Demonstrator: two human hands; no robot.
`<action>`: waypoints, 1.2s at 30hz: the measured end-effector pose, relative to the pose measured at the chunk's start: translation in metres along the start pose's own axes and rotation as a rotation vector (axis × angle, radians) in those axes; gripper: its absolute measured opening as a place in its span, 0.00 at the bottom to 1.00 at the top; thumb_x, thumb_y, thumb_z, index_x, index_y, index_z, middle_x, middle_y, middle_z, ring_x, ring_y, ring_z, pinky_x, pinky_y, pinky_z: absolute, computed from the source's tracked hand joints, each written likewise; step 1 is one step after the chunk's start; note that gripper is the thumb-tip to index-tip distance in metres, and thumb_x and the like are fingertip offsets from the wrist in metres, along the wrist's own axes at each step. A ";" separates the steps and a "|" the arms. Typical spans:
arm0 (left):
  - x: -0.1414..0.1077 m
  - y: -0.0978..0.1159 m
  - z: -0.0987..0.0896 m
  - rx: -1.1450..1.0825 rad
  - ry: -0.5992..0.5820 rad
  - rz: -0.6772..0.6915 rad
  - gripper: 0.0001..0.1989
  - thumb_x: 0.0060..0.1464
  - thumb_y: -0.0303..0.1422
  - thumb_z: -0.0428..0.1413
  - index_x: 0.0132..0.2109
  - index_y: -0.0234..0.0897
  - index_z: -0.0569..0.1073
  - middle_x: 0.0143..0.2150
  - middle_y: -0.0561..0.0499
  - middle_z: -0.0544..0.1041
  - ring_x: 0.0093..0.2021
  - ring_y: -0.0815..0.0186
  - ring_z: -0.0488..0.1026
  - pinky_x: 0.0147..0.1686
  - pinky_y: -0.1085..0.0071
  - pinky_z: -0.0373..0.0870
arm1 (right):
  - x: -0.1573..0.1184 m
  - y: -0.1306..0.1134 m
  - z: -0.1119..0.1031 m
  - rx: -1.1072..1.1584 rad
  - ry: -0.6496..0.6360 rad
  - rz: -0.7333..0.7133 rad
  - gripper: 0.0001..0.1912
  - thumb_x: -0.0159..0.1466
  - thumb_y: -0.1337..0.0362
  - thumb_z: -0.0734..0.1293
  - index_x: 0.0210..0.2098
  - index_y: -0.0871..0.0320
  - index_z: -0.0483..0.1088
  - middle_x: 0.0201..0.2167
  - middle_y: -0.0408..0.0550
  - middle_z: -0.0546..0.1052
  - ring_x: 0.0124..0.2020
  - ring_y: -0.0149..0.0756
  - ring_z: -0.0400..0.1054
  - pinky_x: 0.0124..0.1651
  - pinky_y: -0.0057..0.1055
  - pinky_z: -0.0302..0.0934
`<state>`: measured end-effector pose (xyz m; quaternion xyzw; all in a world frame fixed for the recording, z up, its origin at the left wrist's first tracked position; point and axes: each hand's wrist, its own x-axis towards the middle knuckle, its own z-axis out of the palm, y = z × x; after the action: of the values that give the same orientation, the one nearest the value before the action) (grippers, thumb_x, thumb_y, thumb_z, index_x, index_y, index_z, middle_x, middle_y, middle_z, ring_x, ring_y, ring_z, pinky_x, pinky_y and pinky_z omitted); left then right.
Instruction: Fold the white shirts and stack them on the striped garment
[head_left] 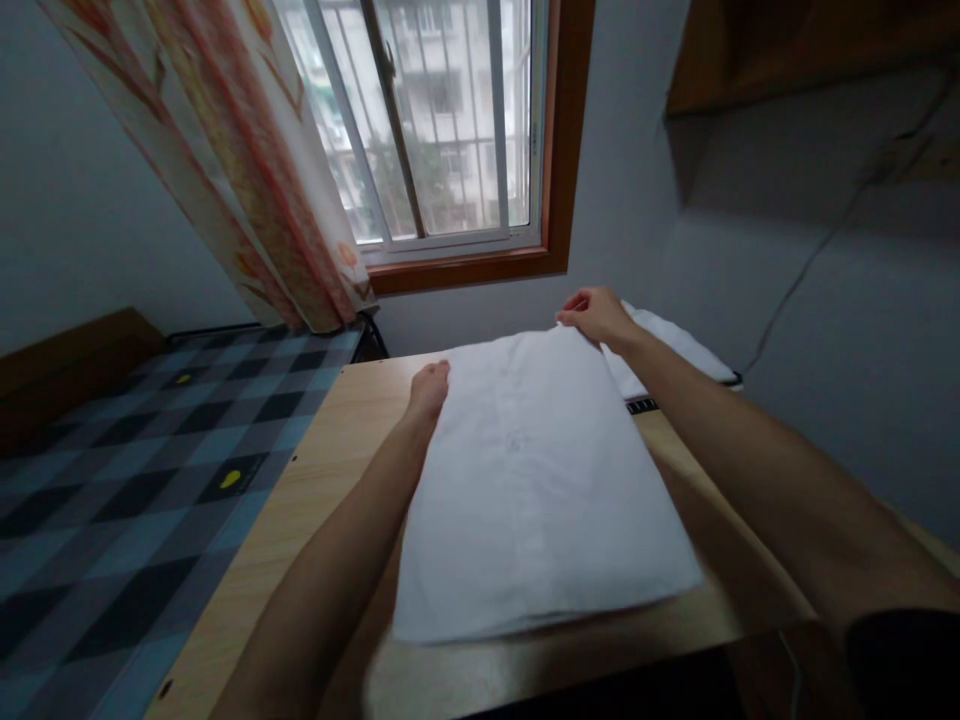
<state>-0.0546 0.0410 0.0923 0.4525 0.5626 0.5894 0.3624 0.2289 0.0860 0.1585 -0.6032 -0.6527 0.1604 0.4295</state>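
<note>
A white shirt (555, 500), with what looks like a button strip down its middle, lies folded into a long flat shape on a light wooden table (367, 420). My left hand (430, 388) is closed on its far left corner, the fingertips partly hidden by the cloth. At the far right corner, my right hand (598, 315) pinches the fabric between thumb and fingers. Both arms reach forward along the shirt's sides. The near hem lies close to the table's front edge.
Another folded white cloth (675, 345) lies behind my right forearm, near a black-and-white strip (642, 406). To the left is a bed with a checked cover (247, 430). A curtain (262, 180) hangs beside the barred window (450, 120); a wooden shelf (795, 60) is upper right.
</note>
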 end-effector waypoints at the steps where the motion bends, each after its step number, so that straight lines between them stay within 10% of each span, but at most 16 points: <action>1: 0.000 -0.009 -0.003 0.062 0.054 0.010 0.07 0.51 0.35 0.58 0.36 0.37 0.70 0.32 0.49 0.74 0.35 0.61 0.73 0.37 0.66 0.68 | -0.006 0.009 0.012 -0.121 -0.006 0.000 0.09 0.55 0.64 0.71 0.35 0.61 0.73 0.33 0.50 0.77 0.34 0.37 0.70 0.40 0.34 0.63; 5: -0.014 -0.039 -0.012 0.505 0.084 0.223 0.12 0.47 0.28 0.58 0.42 0.37 0.71 0.42 0.46 0.73 0.43 0.59 0.71 0.46 0.62 0.67 | -0.054 0.038 0.058 -0.338 -0.163 -0.143 0.11 0.59 0.65 0.70 0.41 0.61 0.73 0.44 0.57 0.76 0.46 0.43 0.69 0.51 0.38 0.60; 11: -0.038 -0.051 0.011 0.792 -0.244 0.428 0.08 0.52 0.28 0.55 0.40 0.36 0.75 0.40 0.46 0.75 0.43 0.59 0.71 0.47 0.63 0.68 | -0.100 0.034 0.110 -0.165 -0.342 -0.270 0.10 0.61 0.65 0.68 0.42 0.61 0.74 0.40 0.51 0.77 0.41 0.36 0.69 0.46 0.31 0.60; 21: -0.033 -0.079 0.032 0.915 -0.254 0.350 0.10 0.54 0.31 0.55 0.41 0.34 0.78 0.40 0.45 0.76 0.42 0.58 0.72 0.45 0.64 0.67 | -0.097 0.029 0.147 -0.293 -0.359 -0.159 0.05 0.62 0.65 0.68 0.36 0.59 0.75 0.37 0.50 0.77 0.41 0.39 0.69 0.43 0.32 0.58; 36: -0.028 -0.070 0.048 0.791 -0.293 0.021 0.09 0.53 0.36 0.56 0.30 0.38 0.77 0.32 0.47 0.80 0.40 0.56 0.74 0.42 0.63 0.64 | -0.112 0.039 0.147 -0.256 -0.320 -0.052 0.06 0.65 0.63 0.64 0.35 0.57 0.73 0.38 0.49 0.78 0.41 0.40 0.68 0.43 0.34 0.55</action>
<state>-0.0059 0.0386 0.0174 0.6413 0.6835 0.2612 0.2310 0.1327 0.0367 0.0039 -0.6027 -0.7430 0.1586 0.2440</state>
